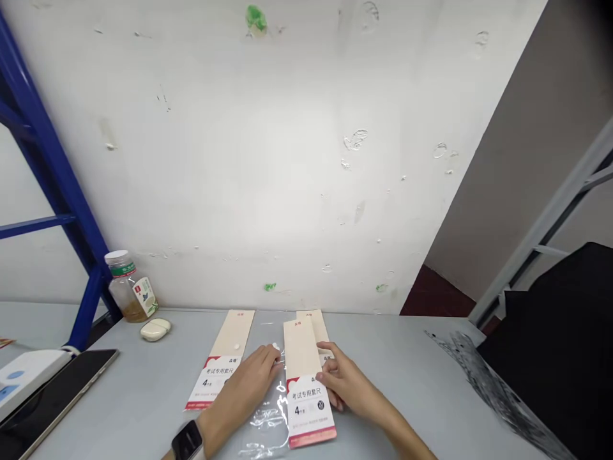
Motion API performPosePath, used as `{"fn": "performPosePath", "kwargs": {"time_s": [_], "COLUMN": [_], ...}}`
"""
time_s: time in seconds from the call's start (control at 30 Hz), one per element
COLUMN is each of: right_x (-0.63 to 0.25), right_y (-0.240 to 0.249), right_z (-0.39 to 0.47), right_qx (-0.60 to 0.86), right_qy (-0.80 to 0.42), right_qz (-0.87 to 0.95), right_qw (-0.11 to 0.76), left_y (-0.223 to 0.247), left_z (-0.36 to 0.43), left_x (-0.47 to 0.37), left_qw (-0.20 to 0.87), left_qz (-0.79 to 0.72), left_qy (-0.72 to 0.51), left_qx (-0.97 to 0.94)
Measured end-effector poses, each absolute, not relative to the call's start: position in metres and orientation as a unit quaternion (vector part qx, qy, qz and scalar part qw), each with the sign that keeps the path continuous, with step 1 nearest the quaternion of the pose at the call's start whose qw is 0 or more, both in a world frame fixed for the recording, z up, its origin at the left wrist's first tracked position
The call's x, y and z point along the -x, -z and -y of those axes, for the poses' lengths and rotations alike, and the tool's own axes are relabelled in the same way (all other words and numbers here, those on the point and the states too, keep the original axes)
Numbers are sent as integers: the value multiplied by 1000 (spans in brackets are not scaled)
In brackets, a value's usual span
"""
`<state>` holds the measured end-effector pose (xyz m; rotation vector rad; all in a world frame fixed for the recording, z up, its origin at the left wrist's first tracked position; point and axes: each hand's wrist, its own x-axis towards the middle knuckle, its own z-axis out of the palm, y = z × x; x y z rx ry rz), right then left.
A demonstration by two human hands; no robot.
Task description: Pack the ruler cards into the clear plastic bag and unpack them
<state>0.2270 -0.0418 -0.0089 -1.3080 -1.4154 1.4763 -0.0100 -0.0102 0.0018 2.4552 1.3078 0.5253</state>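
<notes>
Three beige cards with white and red printed lower parts lie on the grey table [378,358]. My right hand [345,380] has its thumb and fingers at the right edge of the front card [309,409]; a second card [313,319] lies partly behind it. My left hand [253,377], wearing a watch, rests over clear plastic film [268,415], its fingers bent together near the film's upper part; what they hold is too small to make out. The left card [215,377] is partly covered by my left hand and forearm.
At the left are a jar [131,287], a small cream case [156,329], a dark tablet [57,396] and a white box [29,377]. A white wall [268,191] bounds the back. Black cloth [550,345] is at the right.
</notes>
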Motion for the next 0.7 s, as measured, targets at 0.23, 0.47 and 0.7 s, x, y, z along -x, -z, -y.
{"fn": "performPosePath", "kwargs": {"time_s": [0.23,0.47,0.7], "right_x": [-211,-192,-194], "right_y": [12,20,20], "right_z": [42,46,50], "right_qx": [476,464,488], "right_qy": [-587,-604,-617], "right_qz": [531,509,518], "right_qw": [382,402,337], "left_y": [-3,1,0], "left_z": [13,15,21], "left_x": [9,9,7], "left_qw": [212,266,305], "left_qz": [-459,-457,-452], "left_qy": [-178,-182,-207], "left_qx": [-844,-829,-813]}}
